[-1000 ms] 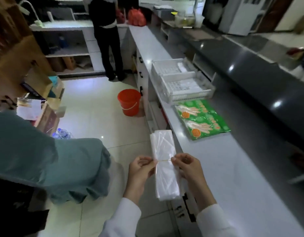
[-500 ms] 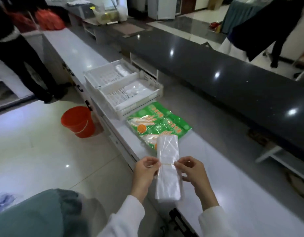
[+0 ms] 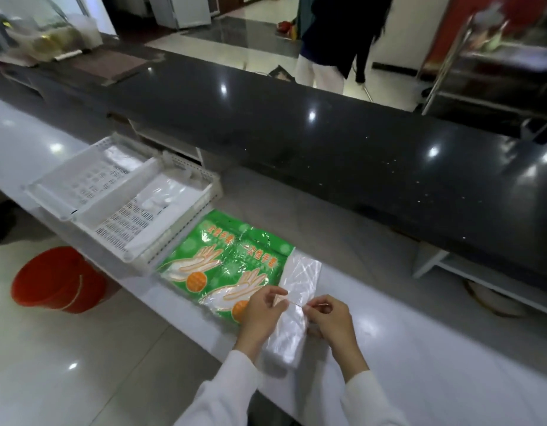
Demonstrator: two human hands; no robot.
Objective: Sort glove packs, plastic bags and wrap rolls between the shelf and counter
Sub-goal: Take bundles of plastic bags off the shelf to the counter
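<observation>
Compared with half a second before, shifted rightward over the long white table (image 3: 419,395): the flat bundle of clear plastic bags (image 3: 292,305), earlier held off the near edge, now above the table surface, its far end overlapping the right edge of the green glove pack with printed orange hands (image 3: 226,259). Same two-handed pinch as before at the bundle's middle.

Left hand (image 3: 263,312) curled, thumb and forefinger pinching a thin tan rubber band (image 3: 292,303) at the bundle's left side. Right hand (image 3: 330,321) likewise curled, fingertips pinching the same band at the right side, the band stretched taut between them across the bags. White sleeves on both wrists.

Bundle long, narrow, translucent and creased, running from the near edge toward the far side; whether resting on the table or lifted just above it, hard to tell. Glove pack flat on the table, just beside a white perforated plastic tray (image 3: 137,222), with a second white tray (image 3: 66,192) to its left, both holding pale plastic, contents unclear.

Round red bucket (image 3: 55,281) on the glossy floor below the near edge. Dark polished raised counter (image 3: 327,142) along the far side. Beyond it, a standing person (image 3: 330,47) cut off at the top, blurred.
</observation>
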